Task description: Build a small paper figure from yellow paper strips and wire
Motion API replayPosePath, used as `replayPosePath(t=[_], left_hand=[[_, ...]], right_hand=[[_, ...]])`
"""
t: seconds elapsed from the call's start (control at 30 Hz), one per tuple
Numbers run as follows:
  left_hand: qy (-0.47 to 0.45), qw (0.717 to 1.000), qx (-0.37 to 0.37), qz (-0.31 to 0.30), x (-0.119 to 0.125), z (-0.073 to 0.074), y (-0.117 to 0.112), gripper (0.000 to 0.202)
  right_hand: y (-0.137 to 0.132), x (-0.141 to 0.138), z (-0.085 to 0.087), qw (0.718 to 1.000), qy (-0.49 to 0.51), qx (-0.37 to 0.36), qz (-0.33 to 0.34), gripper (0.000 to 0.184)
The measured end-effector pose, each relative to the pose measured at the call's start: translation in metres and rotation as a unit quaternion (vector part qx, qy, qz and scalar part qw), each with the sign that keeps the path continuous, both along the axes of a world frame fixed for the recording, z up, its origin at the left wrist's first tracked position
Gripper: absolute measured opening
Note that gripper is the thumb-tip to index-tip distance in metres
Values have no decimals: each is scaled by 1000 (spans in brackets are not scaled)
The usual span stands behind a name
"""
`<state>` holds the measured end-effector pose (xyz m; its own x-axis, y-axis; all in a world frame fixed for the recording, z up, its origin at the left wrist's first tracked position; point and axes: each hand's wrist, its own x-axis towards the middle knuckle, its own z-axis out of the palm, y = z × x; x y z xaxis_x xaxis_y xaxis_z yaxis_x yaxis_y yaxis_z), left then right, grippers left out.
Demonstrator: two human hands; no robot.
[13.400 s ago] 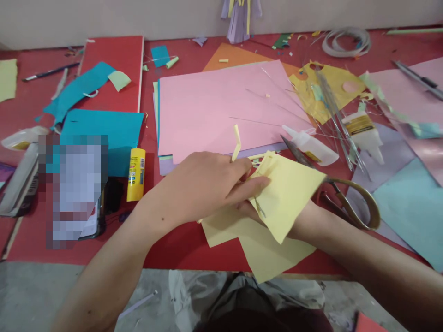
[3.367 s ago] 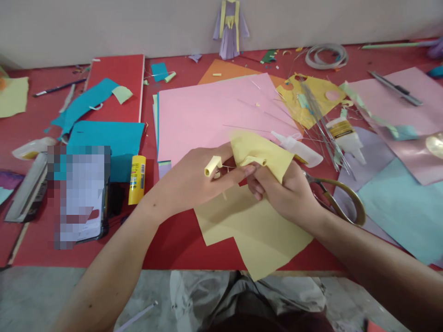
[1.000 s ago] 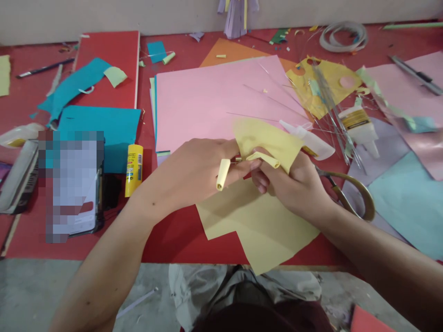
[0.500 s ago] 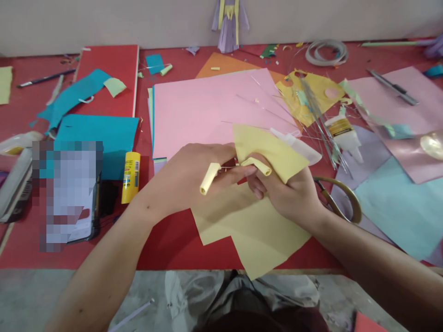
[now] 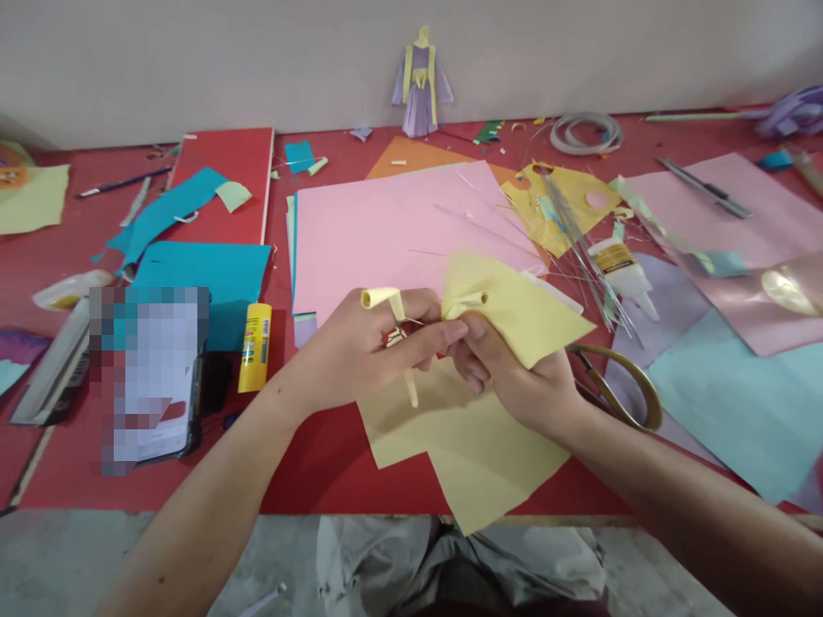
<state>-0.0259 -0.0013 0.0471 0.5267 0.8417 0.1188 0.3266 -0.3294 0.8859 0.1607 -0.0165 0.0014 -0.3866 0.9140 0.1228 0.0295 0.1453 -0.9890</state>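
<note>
My left hand (image 5: 366, 351) pinches a thin wire frame with short rolled yellow paper tubes (image 5: 381, 297) on it, one above the fingers and a thin piece hanging below. With thumb and fingers closed, my right hand (image 5: 524, 373) grips a pale yellow paper piece (image 5: 533, 313) that fans out above the knuckles. Another rolled tube (image 5: 474, 300) lies against this paper. My fingertips meet between the two; what they press there is hidden. Under both hands a larger yellow sheet (image 5: 476, 480) rests on the red table (image 5: 309, 471).
Pink sheets (image 5: 379, 223) lie ahead, with a paper doll (image 5: 421, 90) against the wall behind. At left are a glue stick (image 5: 255, 347) and a phone (image 5: 160, 386). Wires (image 5: 582, 240), a glue bottle (image 5: 621, 266), scissors (image 5: 649, 394) and a cutter (image 5: 704, 188) lie right.
The left-hand tube has swung from pointing down to pointing up and left. The right-hand tube has turned upward against the yellow paper. The camera view has tilted up and shifted left.
</note>
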Motion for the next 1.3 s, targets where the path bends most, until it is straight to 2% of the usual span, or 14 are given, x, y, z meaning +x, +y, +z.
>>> replayPosePath(t=[0.1, 0.17, 0.23, 0.3, 0.43, 0.67, 0.77, 0.87, 1.0, 1.17, 1.3], left_hand=[[-23, 1000, -8, -12, 0, 1, 1, 28], [-25, 999, -14, -20, 0, 2, 1, 28], [-13, 1000, -12, -15, 0, 2, 1, 26], [6, 1000, 1, 3, 0, 1, 1, 25], [35, 999, 23, 21, 0, 0, 0, 20], [66, 997, 31, 6, -2, 4, 2, 19], [46, 998, 33, 32, -1, 3, 2, 23], [26, 998, 23, 54, 0, 2, 2, 31], [-2, 998, -24, 63, -4, 1, 3, 32], [7, 998, -31, 50, -7, 0, 5, 31], [20, 998, 6, 56, -6, 2, 4, 30]], right_hand=[[-2, 2, -1, 998, -27, 51, 4, 33], [-2, 3, 0, 998, -30, 57, 8, 32], [-2, 2, 2, 1000, -5, 17, 14, 33], [-1, 0, 3, 997, 44, -57, 24, 34], [3, -2, 6, 976, 122, -172, 56, 32], [8, -2, 11, 968, 116, -199, 103, 35], [6, -3, 10, 980, 81, -165, 79, 37], [3, -3, 8, 997, 19, -60, 41, 34], [0, -1, 7, 997, -63, 51, -1, 34], [3, 1, 9, 987, -112, 104, -51, 36], [6, 2, 13, 987, -124, 96, -36, 44]])
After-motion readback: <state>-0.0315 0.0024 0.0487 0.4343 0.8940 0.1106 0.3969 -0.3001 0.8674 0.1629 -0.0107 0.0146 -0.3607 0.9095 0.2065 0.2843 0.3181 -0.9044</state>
